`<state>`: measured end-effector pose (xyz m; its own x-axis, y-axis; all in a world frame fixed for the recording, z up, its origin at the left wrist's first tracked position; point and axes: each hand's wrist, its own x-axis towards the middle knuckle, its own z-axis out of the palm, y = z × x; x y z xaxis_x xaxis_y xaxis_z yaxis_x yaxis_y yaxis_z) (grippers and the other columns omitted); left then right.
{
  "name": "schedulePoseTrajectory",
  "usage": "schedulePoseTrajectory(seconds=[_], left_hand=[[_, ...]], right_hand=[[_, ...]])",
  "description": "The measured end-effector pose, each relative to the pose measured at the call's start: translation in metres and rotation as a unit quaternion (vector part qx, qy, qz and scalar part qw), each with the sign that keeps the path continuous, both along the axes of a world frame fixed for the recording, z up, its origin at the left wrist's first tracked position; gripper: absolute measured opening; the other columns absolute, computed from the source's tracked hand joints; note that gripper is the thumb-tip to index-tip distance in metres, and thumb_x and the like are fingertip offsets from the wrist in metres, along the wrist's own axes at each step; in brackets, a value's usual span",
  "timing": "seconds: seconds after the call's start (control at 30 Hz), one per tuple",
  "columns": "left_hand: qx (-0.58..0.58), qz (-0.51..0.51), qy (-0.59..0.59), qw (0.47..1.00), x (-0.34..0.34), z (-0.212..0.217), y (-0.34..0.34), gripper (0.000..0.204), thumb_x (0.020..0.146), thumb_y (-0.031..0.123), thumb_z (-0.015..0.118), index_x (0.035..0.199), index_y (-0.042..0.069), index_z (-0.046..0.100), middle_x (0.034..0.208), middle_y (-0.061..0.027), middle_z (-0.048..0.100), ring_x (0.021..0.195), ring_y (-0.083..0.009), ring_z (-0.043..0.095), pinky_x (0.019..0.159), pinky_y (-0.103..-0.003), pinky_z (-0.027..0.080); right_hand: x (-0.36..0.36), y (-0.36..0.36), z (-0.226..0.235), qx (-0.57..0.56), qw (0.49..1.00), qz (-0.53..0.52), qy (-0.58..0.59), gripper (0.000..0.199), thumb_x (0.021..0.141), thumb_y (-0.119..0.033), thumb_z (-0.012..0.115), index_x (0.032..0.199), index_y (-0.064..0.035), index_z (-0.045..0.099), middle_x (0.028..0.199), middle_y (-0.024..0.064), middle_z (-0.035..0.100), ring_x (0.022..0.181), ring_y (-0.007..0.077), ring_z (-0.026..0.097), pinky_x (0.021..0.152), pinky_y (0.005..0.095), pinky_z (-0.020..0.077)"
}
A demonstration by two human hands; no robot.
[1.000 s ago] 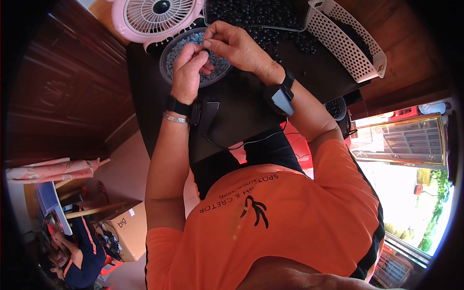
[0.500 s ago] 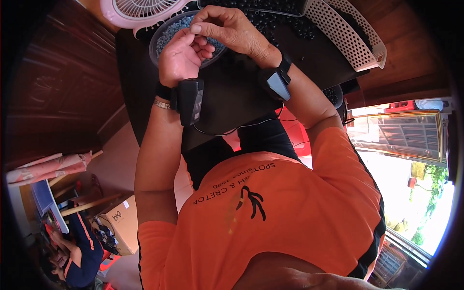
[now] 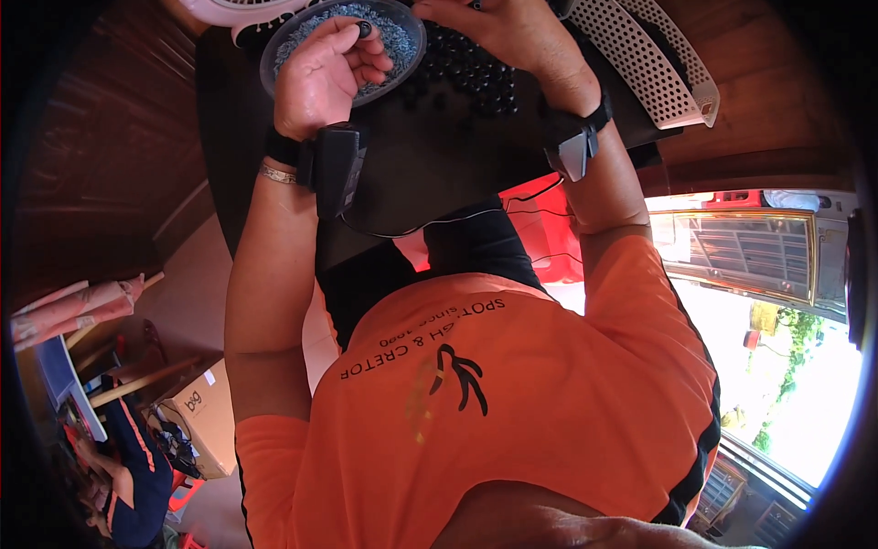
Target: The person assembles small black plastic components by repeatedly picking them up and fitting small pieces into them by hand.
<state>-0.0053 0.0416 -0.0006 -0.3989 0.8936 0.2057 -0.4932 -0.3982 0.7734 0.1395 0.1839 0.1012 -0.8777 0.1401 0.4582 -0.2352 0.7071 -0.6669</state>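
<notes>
My left hand [image 3: 320, 78] is closed, pinching a small round black piece [image 3: 364, 29] between thumb and fingertips. It hovers over a clear round tub [image 3: 420, 57] filled with tiny blue-grey bits [image 3: 395, 41]. To the right, my right hand [image 3: 512, 32] reaches over a heap of shiny black round pieces [image 3: 476, 78] on the dark table [image 3: 412, 174]. Its thumb points left, while the other fingers run past the upper edge of the picture, so their grip is hidden.
A pink fan [image 3: 240, 9] stands behind the tub at the upper left. At the far right of the table lies a white perforated basket [image 3: 640, 69]. A thin black cable [image 3: 430, 224] crosses near my lap. Someone in dark clothes [image 3: 142, 471] sits at the lower left.
My hands have come apart: the right one moved right and away toward the black heap. The left stays over the tub, and the black piece now shows at its fingertips.
</notes>
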Motion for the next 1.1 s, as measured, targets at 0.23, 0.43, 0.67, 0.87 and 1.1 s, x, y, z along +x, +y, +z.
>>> schedulePoseTrajectory(seconds=[0.23, 0.43, 0.67, 0.87, 1.1], left_hand=[[0.008, 0.015, -0.017, 1.000, -0.010, -0.005, -0.005, 0.019, 0.090, 0.020, 0.050, 0.095, 0.004, 0.058, 0.085, -0.0067, 0.060, 0.076, -0.0204, 0.060, 0.068, -0.030, 0.046], [-0.005, 0.004, -0.017, 1.000, -0.009, -0.007, -0.002, 0.019, 0.089, 0.020, 0.051, 0.094, 0.004, 0.058, 0.083, -0.0064, 0.060, 0.074, -0.0202, 0.060, 0.067, -0.031, 0.046], [-0.011, 0.016, -0.023, 1.000, -0.007, -0.006, -0.002, 0.018, 0.089, 0.020, 0.051, 0.094, 0.004, 0.058, 0.082, -0.0059, 0.060, 0.074, -0.0203, 0.060, 0.067, -0.031, 0.045], [-0.013, 0.024, -0.017, 0.999, -0.002, -0.002, -0.002, 0.017, 0.089, 0.020, 0.051, 0.092, 0.005, 0.057, 0.082, -0.0050, 0.060, 0.073, -0.0194, 0.059, 0.066, -0.030, 0.045], [-0.031, 0.028, 0.005, 0.999, 0.010, 0.003, -0.002, 0.015, 0.089, 0.020, 0.049, 0.091, 0.006, 0.056, 0.082, -0.0036, 0.059, 0.072, -0.0168, 0.059, 0.064, -0.027, 0.044]], right_hand=[[0.053, 0.046, -0.047, 0.098, 0.986, -0.078, -0.108, 0.013, 0.080, -0.015, 0.068, 0.089, -0.0065, 0.067, 0.074, 0.0008, 0.063, 0.067, 0.0083, 0.057, 0.061, 0.0230, 0.0459], [0.077, 0.039, -0.080, 0.227, 0.968, -0.039, -0.098, 0.014, 0.071, -0.010, 0.070, 0.085, -0.0084, 0.066, 0.084, 0.0041, 0.059, 0.081, 0.0220, 0.056, 0.066, 0.0310, 0.0471], [0.067, 0.031, -0.092, 0.273, 0.954, -0.060, -0.106, 0.014, 0.071, -0.015, 0.069, 0.084, -0.0090, 0.066, 0.086, 0.0045, 0.060, 0.089, 0.0248, 0.056, 0.072, 0.0352, 0.0483], [0.055, 0.037, -0.089, 0.247, 0.966, -0.070, -0.025, 0.012, 0.076, -0.012, 0.068, 0.086, -0.0071, 0.065, 0.086, 0.0028, 0.062, 0.084, 0.0191, 0.058, 0.070, 0.0294, 0.0476], [0.027, 0.038, -0.075, -0.281, 0.953, 0.029, -0.110, 0.021, 0.085, -0.008, 0.061, 0.105, -0.0009, 0.062, 0.094, 0.0033, 0.063, 0.088, 0.0099, 0.058, 0.079, 0.0229, 0.0455]])
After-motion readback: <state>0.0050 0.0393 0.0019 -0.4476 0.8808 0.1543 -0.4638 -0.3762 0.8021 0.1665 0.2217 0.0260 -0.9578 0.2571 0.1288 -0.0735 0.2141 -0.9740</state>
